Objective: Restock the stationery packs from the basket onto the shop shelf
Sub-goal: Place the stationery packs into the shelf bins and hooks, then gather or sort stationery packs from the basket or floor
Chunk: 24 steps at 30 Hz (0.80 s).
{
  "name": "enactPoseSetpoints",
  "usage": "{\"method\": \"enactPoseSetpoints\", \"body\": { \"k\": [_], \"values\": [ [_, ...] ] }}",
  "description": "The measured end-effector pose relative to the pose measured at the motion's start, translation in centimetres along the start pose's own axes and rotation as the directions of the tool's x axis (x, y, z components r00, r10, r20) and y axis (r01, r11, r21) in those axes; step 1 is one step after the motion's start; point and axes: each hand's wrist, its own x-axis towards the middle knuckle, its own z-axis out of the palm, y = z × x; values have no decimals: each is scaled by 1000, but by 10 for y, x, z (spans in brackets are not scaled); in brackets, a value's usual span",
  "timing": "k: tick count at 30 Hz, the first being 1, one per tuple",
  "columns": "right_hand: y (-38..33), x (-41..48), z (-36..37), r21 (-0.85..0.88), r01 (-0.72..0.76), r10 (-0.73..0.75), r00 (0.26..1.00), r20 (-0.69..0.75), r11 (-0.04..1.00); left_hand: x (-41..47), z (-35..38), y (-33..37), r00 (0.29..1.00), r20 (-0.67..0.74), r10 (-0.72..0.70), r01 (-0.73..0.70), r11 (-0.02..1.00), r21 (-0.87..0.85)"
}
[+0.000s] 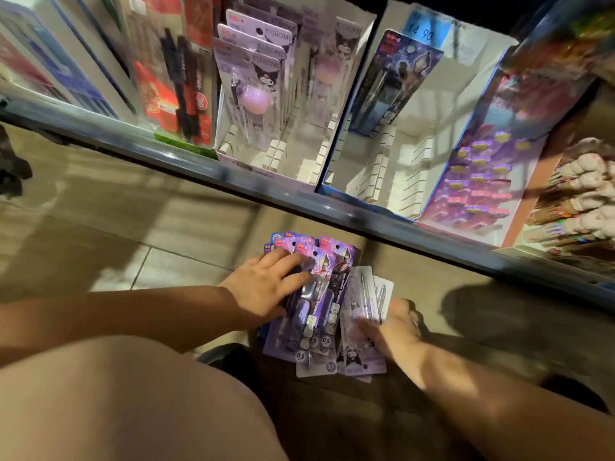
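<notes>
The left hand lies spread, fingers fairly straight, on top of the fanned purple carded pen blister packs, which sit in the dark basket beneath it. The right hand is blurred and touches the pale lilac carded packs just beside. I cannot tell its grip. The packs look light, stiff-backed and slick, so pinching the card edges together should suit.

Beyond the left hand, pale packs are showing "KUROMI", a blue tag farther right "14.90", and purple packs under it "0.5".
</notes>
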Motion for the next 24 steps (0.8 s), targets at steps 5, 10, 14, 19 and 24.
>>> {"method": "enactPoseSetpoints", "body": {
  "k": [5, 10, 14, 19, 24],
  "values": [
    [7, 7, 5, 59, -64, 60, 997, 56, 996, 3, 1, 7, 980, 196, -18, 35, 996, -85],
    [-2, 0, -1, 167, -82, 72, 995, 65, 983, 9, 1, 6, 972, 232, -28, 43, 997, -58],
    [-7, 2, -5, 193, -94, 71, 990, 122, 977, 9, -1, 6, 970, 238, -47, 56, 998, -32],
    [-3, 12, 6, 111, -12, -10, 981, 194, 994, 7, -2, 6, 966, 251, -69, 81, 996, -40],
    [1, -2, -5, 241, -19, -22, 986, 165, 970, 9, -2, 8, 964, 259, -61, 72, 997, -34]
  ]
}}
